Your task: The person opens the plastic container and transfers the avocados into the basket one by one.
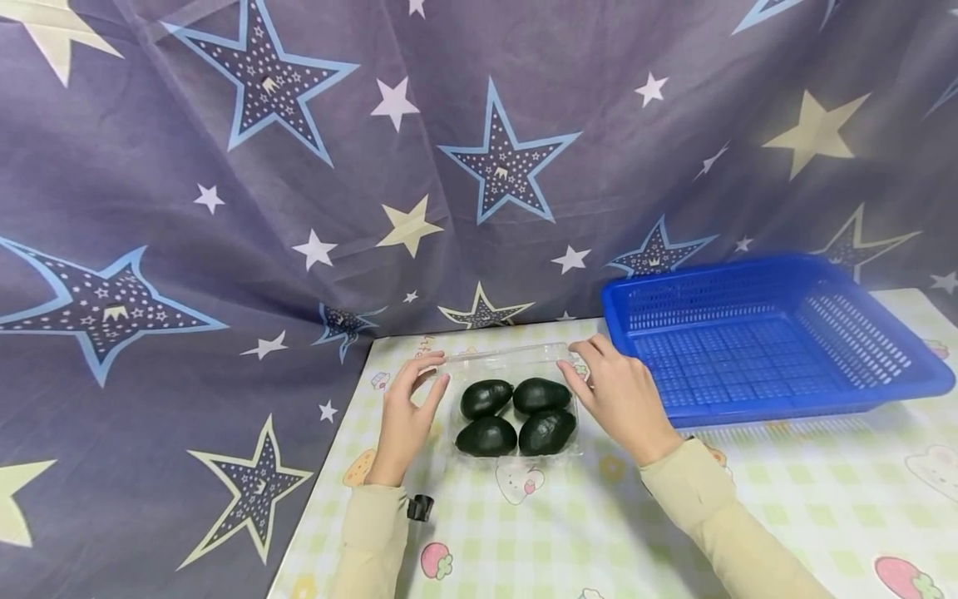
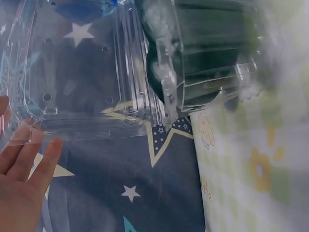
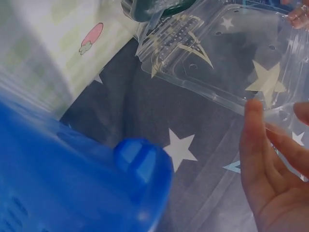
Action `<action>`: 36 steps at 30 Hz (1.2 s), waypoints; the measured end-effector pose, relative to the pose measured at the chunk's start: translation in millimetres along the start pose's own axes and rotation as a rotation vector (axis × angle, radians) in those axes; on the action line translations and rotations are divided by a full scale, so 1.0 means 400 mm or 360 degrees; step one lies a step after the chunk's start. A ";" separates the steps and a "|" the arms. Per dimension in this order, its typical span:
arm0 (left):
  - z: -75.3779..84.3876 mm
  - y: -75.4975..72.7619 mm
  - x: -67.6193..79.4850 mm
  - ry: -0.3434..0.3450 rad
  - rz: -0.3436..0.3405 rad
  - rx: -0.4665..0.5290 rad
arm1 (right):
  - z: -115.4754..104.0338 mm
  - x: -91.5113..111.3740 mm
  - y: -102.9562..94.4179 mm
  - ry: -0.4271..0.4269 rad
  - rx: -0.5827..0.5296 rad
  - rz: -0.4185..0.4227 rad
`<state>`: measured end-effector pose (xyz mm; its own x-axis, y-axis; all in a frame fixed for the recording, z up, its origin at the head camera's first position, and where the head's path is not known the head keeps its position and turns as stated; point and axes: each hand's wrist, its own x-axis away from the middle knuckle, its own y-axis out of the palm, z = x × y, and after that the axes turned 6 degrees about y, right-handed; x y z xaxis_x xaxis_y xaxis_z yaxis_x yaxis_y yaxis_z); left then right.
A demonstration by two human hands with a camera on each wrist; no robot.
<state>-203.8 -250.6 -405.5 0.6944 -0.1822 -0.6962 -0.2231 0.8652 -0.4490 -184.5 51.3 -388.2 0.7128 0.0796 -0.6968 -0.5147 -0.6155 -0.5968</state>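
Note:
A clear plastic clamshell box (image 1: 516,459) sits on the table with several dark green avocados (image 1: 549,431) in its base. Its hinged lid (image 1: 509,355) stands raised at the far side, and both wrist views show it see-through with small round holes. My left hand (image 1: 404,424) pinches the lid's left corner; in the left wrist view some of its fingers show through the plastic. At the opposite corner, my right hand (image 1: 621,399) holds the lid's edge between thumb and fingers. One fingertip (image 3: 253,107) meets that edge in the right wrist view.
A blue plastic basket (image 1: 756,399) with slotted walls stands close on the right, beside my right hand. The table wears a green-and-white checked cloth (image 1: 524,541). Behind it hangs a dark curtain (image 1: 337,208) printed with stars.

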 end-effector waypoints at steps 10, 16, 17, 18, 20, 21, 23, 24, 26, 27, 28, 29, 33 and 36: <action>-0.024 -0.010 -0.015 -0.0066 0.0001 -0.0024 | 0.014 -0.003 0.029 0.0189 -0.0222 -0.0039; -0.033 -0.002 -0.033 -0.0162 0.0038 0.0006 | 0.013 -0.017 0.034 0.0230 -0.0369 -0.0041; -0.036 -0.001 -0.037 -0.0174 0.0051 0.0014 | 0.012 -0.020 0.035 0.0231 -0.0386 -0.0040; -0.037 0.001 -0.042 -0.0189 0.0062 0.0015 | 0.011 -0.024 0.036 0.0231 -0.0398 -0.0036; -0.042 0.002 -0.051 -0.0199 0.0082 0.0022 | 0.012 -0.032 0.038 0.0231 -0.0400 -0.0024; -0.043 0.002 -0.055 -0.0206 0.0086 0.0024 | 0.012 -0.036 0.040 0.0229 -0.0402 -0.0016; -0.048 0.000 -0.061 -0.0217 0.0089 0.0037 | 0.013 -0.043 0.044 0.0229 -0.0390 -0.0004; -0.049 -0.001 -0.064 -0.0224 0.0085 0.0037 | 0.013 -0.046 0.045 0.0230 -0.0382 0.0002; -0.055 -0.002 -0.071 -0.0231 0.0078 0.0056 | 0.014 -0.050 0.048 0.0233 -0.0371 0.0010; -0.059 -0.002 -0.073 -0.0239 0.0075 0.0060 | 0.014 -0.052 0.050 0.0236 -0.0363 0.0009; -0.064 -0.002 -0.075 -0.0252 0.0076 0.0061 | 0.016 -0.053 0.053 0.0237 -0.0353 0.0002; -0.070 -0.002 -0.076 -0.0263 0.0076 0.0066 | 0.016 -0.054 0.055 0.0237 -0.0349 -0.0008; -0.093 0.005 -0.074 -0.0326 0.0081 0.0096 | 0.023 -0.055 0.063 0.0250 -0.0349 -0.0074; -0.110 0.012 -0.068 -0.0379 0.0084 0.0144 | 0.026 -0.052 0.069 0.0269 -0.0358 -0.0112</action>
<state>-253.7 -261.8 -413.4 0.8272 -0.0298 -0.5612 -0.2086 0.9110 -0.3558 -218.5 40.8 -394.3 0.8220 0.0077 -0.5694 -0.3563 -0.7730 -0.5249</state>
